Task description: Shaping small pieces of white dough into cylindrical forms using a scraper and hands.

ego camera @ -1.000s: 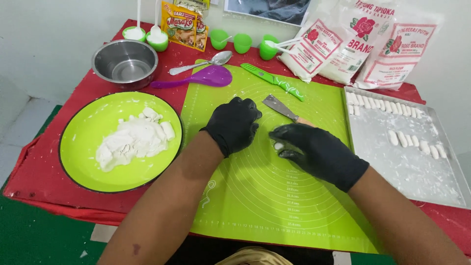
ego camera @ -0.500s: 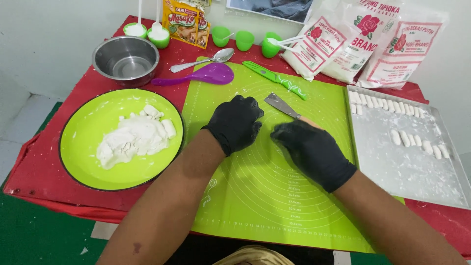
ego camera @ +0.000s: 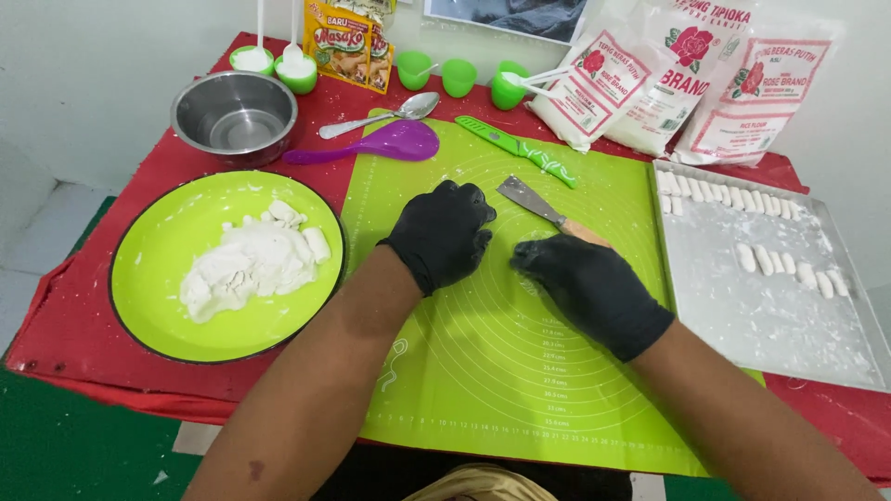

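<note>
- Since half a second ago, both hands are sitting a little lower and closer together on the mat (ego camera: 520, 371); the rest of the desk (ego camera: 56, 343) is lying as it was.
- I'm seeing the left hand (ego camera: 444, 234) curled loosely, knuckles up, resting on the mat; whether it is covering a bit of dough I cannot tell.
- I'm seeing the right hand (ego camera: 580, 283) lying flat, palm down, fingers (ego camera: 531, 252) pointing left, pressing on the mat just below the scraper (ego camera: 543, 206), whose wooden handle is showing at the knuckles.
- I'm judging this as the rolling step: the flat right palm looks to be working a small piece into a stick, though the piece itself is hidden under the glove.
- Dough (ego camera: 249, 262) is waiting in a lump on the green plate (ego camera: 148, 306), left of the mat.
- Finished sticks (ego camera: 784, 264) are lying in rows on the floured tray (ego camera: 742, 315), right of the mat.
- Next, I'm expecting to need a light, even back-and-forth under the palm, then a pinch lift across to the tray, clear of the scraper blade.
</note>
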